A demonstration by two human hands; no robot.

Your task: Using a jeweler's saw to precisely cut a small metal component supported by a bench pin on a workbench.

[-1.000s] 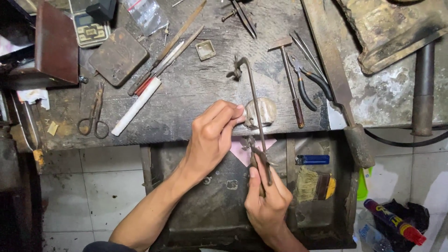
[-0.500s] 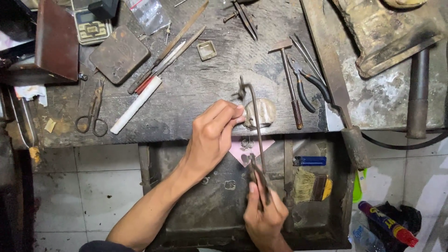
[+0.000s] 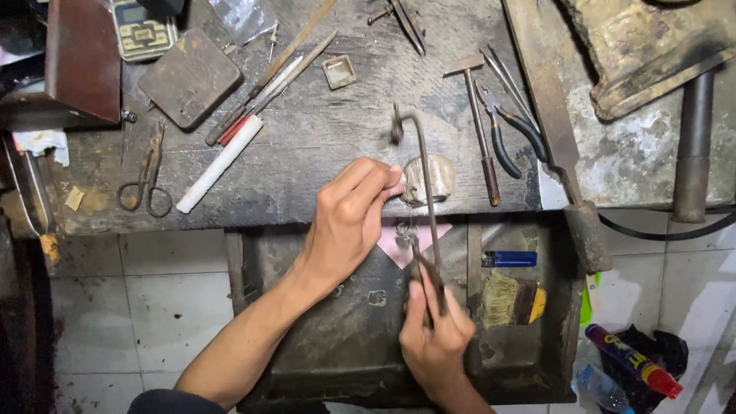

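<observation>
My left hand (image 3: 349, 218) presses its fingertips on a small pale piece against the worn bench peg (image 3: 431, 178) at the front edge of the dark workbench (image 3: 322, 146). My right hand (image 3: 435, 336) grips the handle of a thin metal frame saw (image 3: 424, 184), whose frame rises over the peg. What the fingertips pinch is too small to make out. Both hands are above the open drawer tray (image 3: 337, 345) under the bench.
On the bench lie a hammer (image 3: 477, 123), black-handled pliers (image 3: 502, 130), scissors (image 3: 146, 172), a white stick (image 3: 220, 163), files, a small square tin (image 3: 339, 71) and a pocket scale (image 3: 143, 29). A blue lighter (image 3: 509, 259) and a brush (image 3: 512, 301) sit in the drawer.
My right hand has drawn the saw down toward me, then pushed it back up a little. My left hand stays on the peg.
</observation>
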